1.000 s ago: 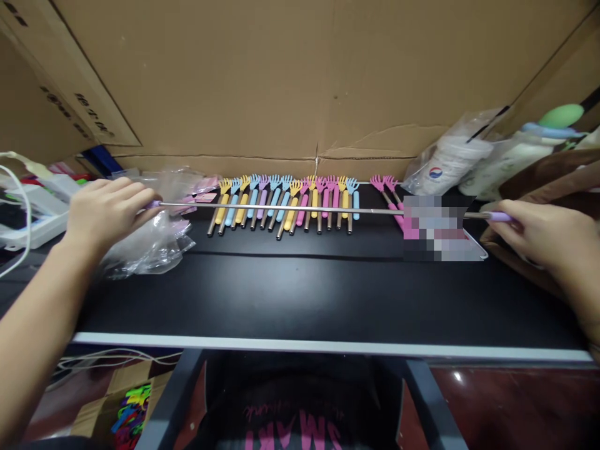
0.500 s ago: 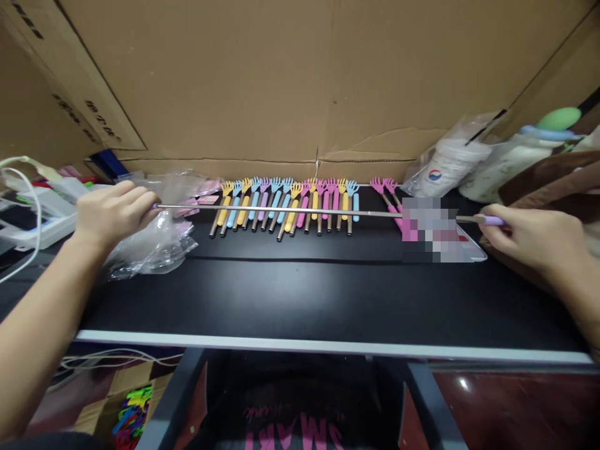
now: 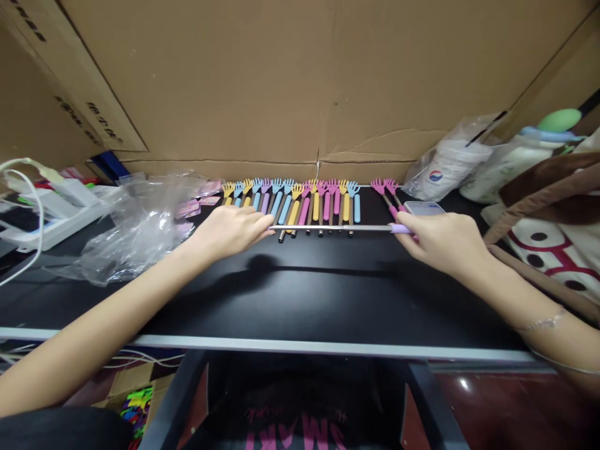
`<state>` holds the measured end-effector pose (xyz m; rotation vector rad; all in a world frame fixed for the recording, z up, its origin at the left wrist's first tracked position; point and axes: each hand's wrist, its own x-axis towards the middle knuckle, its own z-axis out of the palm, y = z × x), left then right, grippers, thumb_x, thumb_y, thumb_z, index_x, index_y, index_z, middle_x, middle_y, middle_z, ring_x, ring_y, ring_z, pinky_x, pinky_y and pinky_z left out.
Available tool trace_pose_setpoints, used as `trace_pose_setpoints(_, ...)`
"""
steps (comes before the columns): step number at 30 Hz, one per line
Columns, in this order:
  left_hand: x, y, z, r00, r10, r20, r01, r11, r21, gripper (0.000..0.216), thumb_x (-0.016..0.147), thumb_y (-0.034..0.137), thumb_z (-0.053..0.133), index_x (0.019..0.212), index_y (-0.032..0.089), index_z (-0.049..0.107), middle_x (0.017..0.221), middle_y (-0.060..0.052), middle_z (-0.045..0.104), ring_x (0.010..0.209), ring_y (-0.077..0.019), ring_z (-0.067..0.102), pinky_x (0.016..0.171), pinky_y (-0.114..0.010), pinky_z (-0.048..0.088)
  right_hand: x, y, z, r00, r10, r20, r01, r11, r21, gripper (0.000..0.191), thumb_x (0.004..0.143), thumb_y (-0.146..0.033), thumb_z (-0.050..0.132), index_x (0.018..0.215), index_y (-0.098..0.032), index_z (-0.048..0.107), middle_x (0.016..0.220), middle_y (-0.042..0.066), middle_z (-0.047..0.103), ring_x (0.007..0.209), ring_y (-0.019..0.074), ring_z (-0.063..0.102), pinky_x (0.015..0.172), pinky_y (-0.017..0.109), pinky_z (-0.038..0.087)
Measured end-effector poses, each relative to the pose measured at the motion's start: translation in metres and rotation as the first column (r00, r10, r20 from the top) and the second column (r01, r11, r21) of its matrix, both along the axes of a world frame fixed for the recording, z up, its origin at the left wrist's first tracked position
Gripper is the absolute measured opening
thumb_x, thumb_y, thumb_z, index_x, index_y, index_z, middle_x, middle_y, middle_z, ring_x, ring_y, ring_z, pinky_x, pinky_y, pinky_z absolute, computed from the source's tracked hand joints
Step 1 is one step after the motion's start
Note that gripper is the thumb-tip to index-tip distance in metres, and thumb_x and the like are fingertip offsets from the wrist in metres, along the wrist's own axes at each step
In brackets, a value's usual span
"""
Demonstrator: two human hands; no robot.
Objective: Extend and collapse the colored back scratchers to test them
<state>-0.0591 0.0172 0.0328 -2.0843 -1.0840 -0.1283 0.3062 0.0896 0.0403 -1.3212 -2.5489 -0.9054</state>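
A telescopic back scratcher (image 3: 328, 228) with a metal rod and purple grip stretches level between my hands, above the black table. My left hand (image 3: 232, 231) is closed round its left end, hiding the claw. On the right, my right hand (image 3: 438, 240) grips the purple handle. Behind the rod lies a row of several collapsed back scratchers (image 3: 315, 207) in yellow, blue, purple and pink, claws toward the cardboard. Two pink back scratchers (image 3: 392, 199) lie apart to their right, partly behind my right hand.
Clear plastic bags (image 3: 135, 231) and a white power strip (image 3: 60, 219) occupy the left side. A phone (image 3: 424, 208) lies beyond my right hand. At right stand a bagged cup (image 3: 452, 169), a bottle (image 3: 539, 159) and a cloth bag (image 3: 548, 244). Cardboard (image 3: 281, 81) walls the back.
Both hands have moved inward, my right hand the further, and the long rod has been pushed together to a much shorter length. Its shadow now shows on the table.
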Motion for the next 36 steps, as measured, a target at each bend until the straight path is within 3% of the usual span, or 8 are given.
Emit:
trace_pose_setpoints(5,0.006,-0.002,0.003,0.999,-0.01,0.048,0.009,1.0,0.027,0.035,0.098,0.03,0.034,0.075,0.017,0.056,0.064,-0.004,0.059,0.061,-0.0181,0.055,0.049,-0.028,0.028,-0.005,0.0,-0.001,0.999,0.027,-0.043,-0.026,0.999,0.037,0.036,0.089,-0.039,0.032,0.076,-0.019,0.059,0.068,0.006,0.066,0.051,0.0153,0.049,0.051,0.027,0.013)
trace_pose_setpoints(15,0.025,-0.005,0.009,0.996,-0.046,0.076,0.04,0.996,0.076,0.036,0.098,0.03,0.036,0.072,0.017,0.056,0.062,-0.003,0.058,0.059,-0.0174,0.054,0.048,-0.028,0.026,-0.018,-0.004,-0.009,0.998,0.038,-0.056,-0.041,0.998,-0.056,0.033,0.089,-0.037,0.031,0.071,-0.02,0.053,0.057,0.005,0.059,0.048,0.0154,0.045,0.05,0.025,0.013)
trace_pose_setpoints(22,0.057,-0.001,-0.004,0.974,-0.156,0.167,0.153,0.988,0.033,0.031,0.097,0.03,0.042,0.073,0.016,0.055,0.06,-0.001,0.057,0.054,-0.0141,0.051,0.046,-0.027,0.022,-0.046,-0.019,-0.009,0.994,0.112,-0.012,-0.113,0.99,-0.084,0.032,0.09,-0.035,0.032,0.076,-0.019,0.056,0.057,0.004,0.058,0.047,0.0145,0.046,0.049,0.026,0.011)
trace_pose_setpoints(27,0.061,0.003,-0.013,0.97,-0.149,0.19,0.156,0.987,-0.022,0.027,0.096,0.028,0.045,0.074,0.016,0.054,0.062,-0.001,0.059,0.055,-0.0132,0.051,0.048,-0.027,0.021,-0.056,-0.02,-0.008,0.993,0.119,-0.001,-0.118,0.987,-0.105,0.033,0.091,-0.033,0.032,0.077,-0.018,0.057,0.058,0.005,0.06,0.047,0.0143,0.048,0.05,0.026,0.011)
trace_pose_setpoints(36,0.067,0.0,-0.008,0.972,-0.116,0.206,0.118,0.993,0.001,0.02,0.095,0.028,0.046,0.082,0.018,0.058,0.068,-0.001,0.061,0.064,-0.0147,0.057,0.05,-0.028,0.026,-0.064,-0.023,-0.007,0.972,0.232,-0.049,-0.233,0.972,-0.035,0.029,0.091,-0.032,0.036,0.08,-0.018,0.06,0.063,0.003,0.065,0.049,0.0134,0.052,0.049,0.026,0.011)
